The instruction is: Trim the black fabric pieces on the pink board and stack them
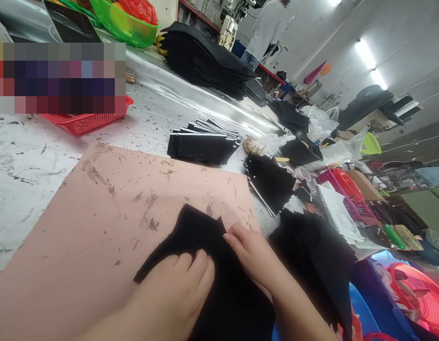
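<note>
A black fabric piece (191, 232) lies on a scuffed pink board (109, 213) near the front of the table. My left hand (176, 289) rests flat on the fabric with its fingers stretched out and pressed down. My right hand (249, 251) lies on the fabric's right edge, fingers curled and pinching the cloth near its upper corner. More black fabric (311, 260) spreads to the right of my right wrist.
A stack of black strips (201, 144) and another black pile (271, 182) sit behind the board. A red basket (84, 121), a green bowl (125, 23), a large heap of black sheets (205, 59) and cluttered trays (347, 189) surround them. A person (267, 28) stands far back.
</note>
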A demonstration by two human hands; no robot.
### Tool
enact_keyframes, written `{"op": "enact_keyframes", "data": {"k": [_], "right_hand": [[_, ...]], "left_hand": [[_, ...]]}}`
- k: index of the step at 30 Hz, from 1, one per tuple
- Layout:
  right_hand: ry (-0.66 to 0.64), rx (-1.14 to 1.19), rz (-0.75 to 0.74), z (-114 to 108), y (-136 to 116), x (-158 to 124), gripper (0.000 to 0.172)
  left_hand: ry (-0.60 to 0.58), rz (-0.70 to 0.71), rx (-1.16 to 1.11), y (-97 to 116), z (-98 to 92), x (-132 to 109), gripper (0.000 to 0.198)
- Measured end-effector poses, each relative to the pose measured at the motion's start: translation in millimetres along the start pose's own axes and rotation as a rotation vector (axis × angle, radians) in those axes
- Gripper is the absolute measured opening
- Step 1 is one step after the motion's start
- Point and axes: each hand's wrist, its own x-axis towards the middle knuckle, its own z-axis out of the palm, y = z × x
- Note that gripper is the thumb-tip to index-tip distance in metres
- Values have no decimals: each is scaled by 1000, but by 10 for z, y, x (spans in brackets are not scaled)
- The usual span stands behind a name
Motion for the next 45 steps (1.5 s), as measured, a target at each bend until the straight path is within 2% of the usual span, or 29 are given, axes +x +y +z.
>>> {"op": "enact_keyframes", "data": {"k": [3,5,8,12,14,19,24,32,41,45], "right_hand": [[-19,-24,-8,-31,-12,-6,28],[-25,-10,-3,-46,-15,-4,28],[14,87,13,-40,-22,39,24],[116,248,11,-11,-53,161,9],[131,275,-8,-22,-55,210,5],[29,398,-165,-103,14,257,4],[75,312,-80,-98,13,335,6],[46,225,-12,-146,-95,408,7],[35,180,-46,-146,-80,413,8],[36,197,-59,-121,-56,440,10]], "left_hand": [[-181,-21,63,-51,11,220,71],[-229,-31,94,-94,36,300,72],[-132,-11,72,-175,76,312,57],[173,-11,4,-274,149,282,30],[247,-31,-23,-295,192,279,27],[230,-37,-35,-294,228,280,27],[266,-1,-12,-296,196,296,29],[228,23,-8,-281,176,315,33],[131,51,-68,-326,105,359,25],[104,84,-35,-241,89,353,20]]}}
